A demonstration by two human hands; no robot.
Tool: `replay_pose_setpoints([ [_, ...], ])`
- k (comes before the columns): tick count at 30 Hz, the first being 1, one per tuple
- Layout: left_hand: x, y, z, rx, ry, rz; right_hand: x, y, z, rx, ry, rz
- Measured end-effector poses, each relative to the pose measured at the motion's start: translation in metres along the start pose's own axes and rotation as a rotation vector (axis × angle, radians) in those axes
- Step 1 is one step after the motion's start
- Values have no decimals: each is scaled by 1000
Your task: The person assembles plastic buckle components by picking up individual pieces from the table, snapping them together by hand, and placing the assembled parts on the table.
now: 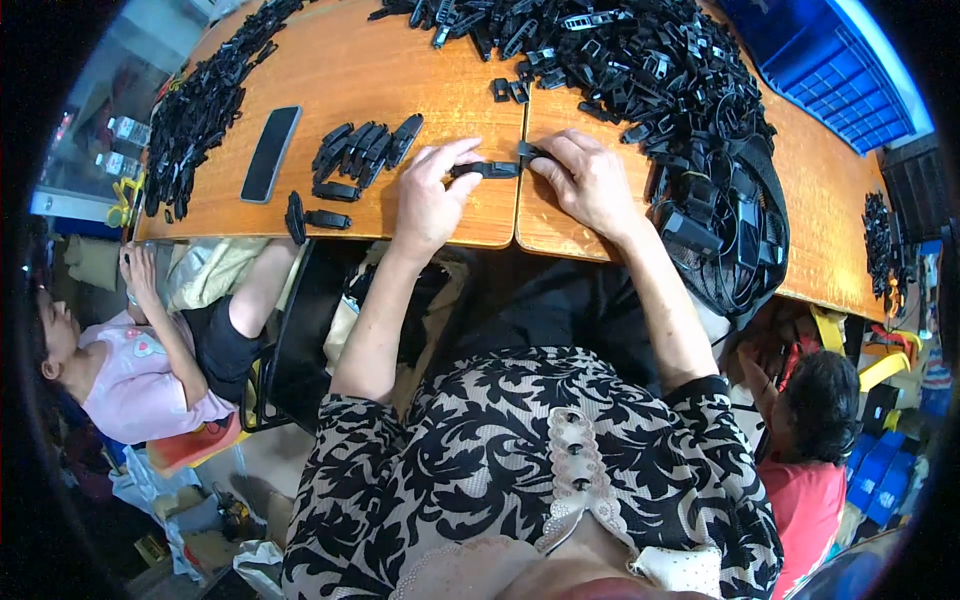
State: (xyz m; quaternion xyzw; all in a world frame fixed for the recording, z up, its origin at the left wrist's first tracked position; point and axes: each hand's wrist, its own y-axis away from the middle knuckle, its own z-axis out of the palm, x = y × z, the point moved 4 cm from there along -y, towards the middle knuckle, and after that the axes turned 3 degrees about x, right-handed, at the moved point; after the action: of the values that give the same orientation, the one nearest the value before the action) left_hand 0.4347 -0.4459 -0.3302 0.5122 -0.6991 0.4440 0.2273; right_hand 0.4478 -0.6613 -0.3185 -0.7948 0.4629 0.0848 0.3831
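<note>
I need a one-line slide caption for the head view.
Left hand and right hand hold small black plastic pieces over an orange-brown wooden table.

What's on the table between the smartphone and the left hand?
In the head view, a group of black plastic pieces lies between the smartphone and left hand.

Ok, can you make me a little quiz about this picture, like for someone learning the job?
1. True or false: the person's left hand touches a long, narrow black plastic piece.
2. What shows toward the picture's upper right: A) a blue plastic crate, B) a red metal bucket, or C) a round white china bowl?
3. Which of the person's hands is nearer the black mesh bag?

Key:
1. True.
2. A.
3. The right hand.
</note>
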Motion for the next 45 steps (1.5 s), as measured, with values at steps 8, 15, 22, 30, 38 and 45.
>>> replay_pose_setpoints([
  [8, -5, -4, -3, -7, 15, 6, -15, -11, 8, -170, -15, -198],
  [15, -5, -2, -5, 19, -49, 99, -21, -29, 36, -158, -107, -219],
  [22, 3, -5, -38, 159, -708, 244, 11, -57, 44, 126, 154, -2],
  [30, -31, -163, -16, 319, -506, 265, 23, -73, 50, 56, 249, 141],
  [38, -49, -195, 48, 35, -552, -68, 31, -53, 42, 194, 398, 120],
  [45, -46, -95, 61, 205, -163, -210, 15, -51, 45, 184, 503, 14],
])
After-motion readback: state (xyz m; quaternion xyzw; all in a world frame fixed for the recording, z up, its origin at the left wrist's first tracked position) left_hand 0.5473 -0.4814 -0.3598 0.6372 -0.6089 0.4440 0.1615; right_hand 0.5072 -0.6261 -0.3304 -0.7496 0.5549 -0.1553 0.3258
